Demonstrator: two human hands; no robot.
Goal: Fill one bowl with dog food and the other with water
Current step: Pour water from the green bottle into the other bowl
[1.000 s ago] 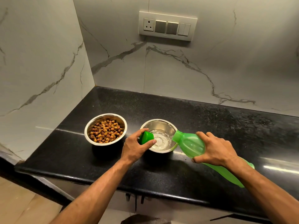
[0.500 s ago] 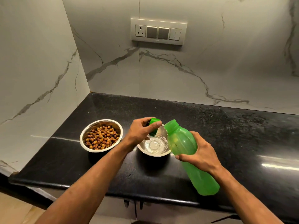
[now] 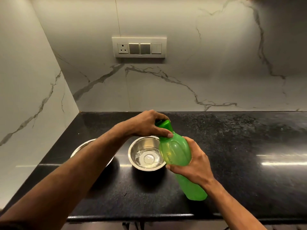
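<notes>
a person's right hand (image 3: 193, 163) grips a green bottle (image 3: 177, 156), tilted toward eleven o'clock above a black counter (image 3: 232, 171); the left hand (image 3: 147, 124) clasps its cap (image 3: 164, 126). at the bottle's nine o'clock, a steel bowl (image 3: 146, 154) holds water; a second bowl (image 3: 79, 148), farther toward nine, shows only its rim behind the left forearm.

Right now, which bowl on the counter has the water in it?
Find the black counter under the wall switch plate. Two steel bowls sit near its left end. The water bowl is the right one, beside the green bottle; an arm mostly hides the other.
</notes>
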